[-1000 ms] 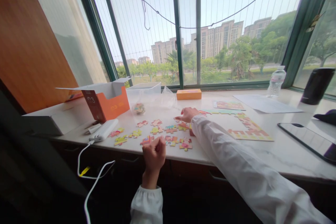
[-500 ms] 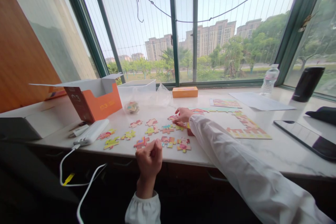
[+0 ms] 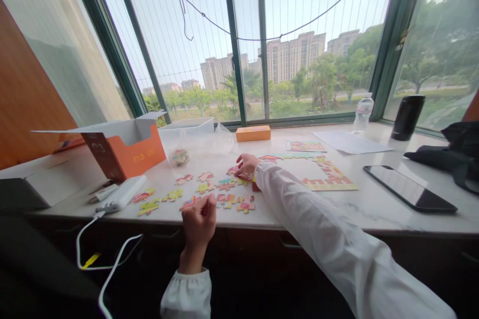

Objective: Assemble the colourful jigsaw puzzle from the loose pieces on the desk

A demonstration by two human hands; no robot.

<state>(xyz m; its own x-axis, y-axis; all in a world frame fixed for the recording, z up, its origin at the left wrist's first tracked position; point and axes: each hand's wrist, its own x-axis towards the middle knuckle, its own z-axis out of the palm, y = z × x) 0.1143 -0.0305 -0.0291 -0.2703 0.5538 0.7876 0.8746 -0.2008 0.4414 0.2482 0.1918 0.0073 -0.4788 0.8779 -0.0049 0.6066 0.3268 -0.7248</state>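
Note:
My left hand [image 3: 199,218] is closed in a fist at the table's front edge, with nothing showing in it. A red and blue puzzle piece [image 3: 188,203] lies just behind it, partly covered. Farther back, my right hand [image 3: 247,164] reaches over the loose pieces, its bent fingertips around a pink puzzle piece [image 3: 232,170] on the tabletop. Close by are a blue and pink piece [image 3: 226,184] and a pink piece [image 3: 246,203]. To the right of my right sleeve lies a partly joined puzzle border [image 3: 337,179], its left part hidden by the sleeve.
An orange open box [image 3: 142,152] and a white power bank [image 3: 122,194] with a cable stand left. Behind are a clear plastic bin [image 3: 187,127], a bagged bundle [image 3: 179,157] and an orange carton [image 3: 253,133]. A phone [image 3: 407,188], bottle [image 3: 362,113] and black tumbler [image 3: 407,117] are right.
The camera view has swung to the right, so everything sits farther left in the picture. Both hands keep nearly the same pose and place over the table.

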